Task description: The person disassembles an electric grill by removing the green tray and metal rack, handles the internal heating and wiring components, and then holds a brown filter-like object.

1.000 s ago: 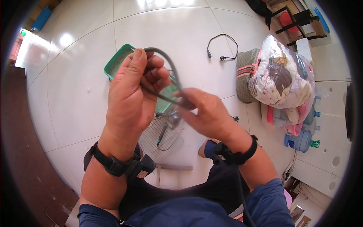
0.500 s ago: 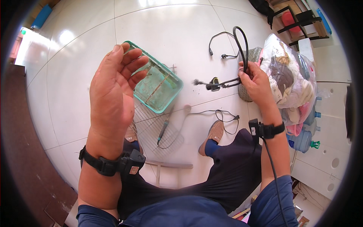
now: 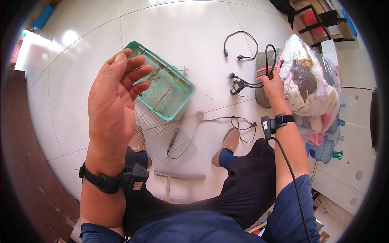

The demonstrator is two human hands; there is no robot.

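My left hand (image 3: 115, 95) is raised at the left with its palm turned inward, fingers apart and nothing in it. Part of the green plastic basin (image 3: 187, 104) on the floor is covered by its fingertips. At the right, my right hand (image 3: 275, 90) is closed around a doubled black power cord (image 3: 266, 52). A loop of the cord stands up above the fist, and its plug end (image 3: 231, 75) points left. Beside that plug is a small black device (image 3: 237, 86); I cannot tell whether it hangs from the cord or lies on the floor.
Another short black cord (image 3: 242, 32) lies farther off. Near my feet are a wire rack (image 3: 162, 139), a soldering iron (image 3: 174, 138) with its cord, and a small wooden stool (image 3: 180, 176). A stuffed clear bag (image 3: 310, 81) and water jugs (image 3: 322, 152) stand at the right.
My right hand has reached farther away with the cord, and the plug end has swung right and up. My left hand has drifted slightly left, still with fingers apart.
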